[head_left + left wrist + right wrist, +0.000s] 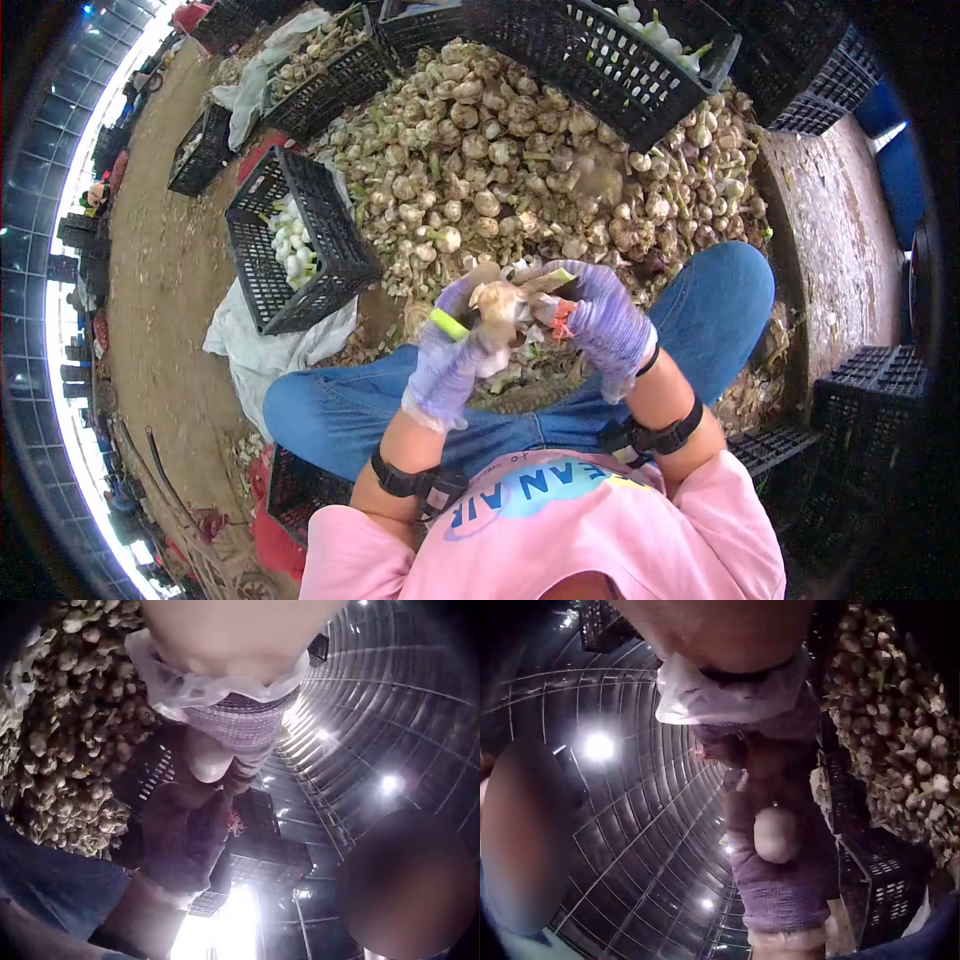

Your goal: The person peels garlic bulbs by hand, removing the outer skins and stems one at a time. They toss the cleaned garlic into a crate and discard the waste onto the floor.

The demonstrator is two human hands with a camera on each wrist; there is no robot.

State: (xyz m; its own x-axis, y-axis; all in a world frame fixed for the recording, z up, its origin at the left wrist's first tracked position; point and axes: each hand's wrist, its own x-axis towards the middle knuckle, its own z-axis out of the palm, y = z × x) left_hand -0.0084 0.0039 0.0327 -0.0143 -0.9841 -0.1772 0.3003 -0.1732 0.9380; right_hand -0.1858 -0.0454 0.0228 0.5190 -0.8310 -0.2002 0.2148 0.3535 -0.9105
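Observation:
In the head view, both gloved hands meet above the lap. The left hand (447,355) has its fingers curled round a brownish garlic bulb (497,300); a bright green stalk piece (448,323) lies against that glove. At the bulb's other side the right hand (603,322) grips a pale green stalk (552,281), and a red strip (562,318) is on its fingers. A smooth pale bulb (776,835) shows against the left hand (784,894) in the right wrist view. Shadow hides the exact finger contact.
A large garlic pile (480,140) spreads beyond the hands. A black crate (345,262) with white bulbs (293,240) stands at the left, and another crate (600,75) stands at the pile's far side. Bent legs in jeans (330,415) flank the hands.

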